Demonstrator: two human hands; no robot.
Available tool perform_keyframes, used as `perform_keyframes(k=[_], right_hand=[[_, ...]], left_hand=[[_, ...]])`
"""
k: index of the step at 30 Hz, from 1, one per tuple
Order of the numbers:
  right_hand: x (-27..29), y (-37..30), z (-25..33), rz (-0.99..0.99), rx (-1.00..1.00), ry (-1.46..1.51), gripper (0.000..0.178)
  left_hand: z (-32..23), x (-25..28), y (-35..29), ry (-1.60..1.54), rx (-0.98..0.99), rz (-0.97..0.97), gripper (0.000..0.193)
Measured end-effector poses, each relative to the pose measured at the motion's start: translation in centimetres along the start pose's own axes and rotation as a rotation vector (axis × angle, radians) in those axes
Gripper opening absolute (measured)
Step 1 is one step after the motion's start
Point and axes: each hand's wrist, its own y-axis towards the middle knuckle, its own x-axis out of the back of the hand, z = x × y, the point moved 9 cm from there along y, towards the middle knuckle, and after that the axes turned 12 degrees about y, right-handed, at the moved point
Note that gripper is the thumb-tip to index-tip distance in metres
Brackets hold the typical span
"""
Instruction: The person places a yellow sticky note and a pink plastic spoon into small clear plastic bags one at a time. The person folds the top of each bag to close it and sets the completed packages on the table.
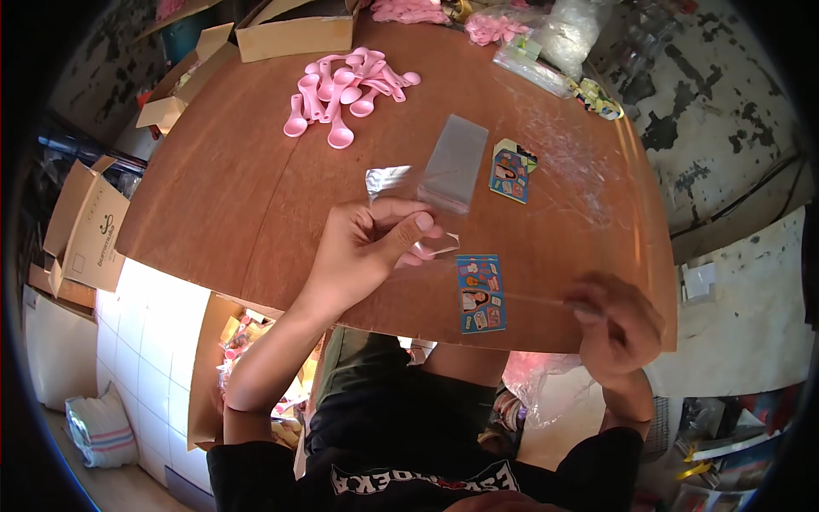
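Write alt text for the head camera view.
A person's left hand pinches a clear plastic sleeve on a round brown table while the blurred right hand is at the near edge. A sticker sheet lies between them; pink spoons are piled farther back.

Clear plastic sleeve [450,175] pinched at near end, lying flat; sticker card [480,293] flat beside table's near edge

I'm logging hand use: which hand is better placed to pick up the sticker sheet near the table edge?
Probably the right hand: it hovers just beside the sticker sheet, while the left hand is pinching a clear plastic sleeve.
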Motion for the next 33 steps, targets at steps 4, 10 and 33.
perform_keyframes(k=[4, 10, 33], right_hand=[[0.8, 3.3, -3.4, -0.269, -0.123, 0.178, 0.014], [-1.8, 5.5, -7.2, -0.214, -0.282, 0.407, 0.022], [-7.8, 3.6, -6.0, 0.329, -0.452, 0.519, 0.026]], left_hand=[[-0.3, -3.0, -0.2, 0.062, 0.008, 0.184, 0.018], [-1.1, -3.3, -0.9, 0.157, 0.012, 0.205, 0.018], [-5.7, -4.1, -1.3, 0.557, -0.377, -0.010, 0.026]])
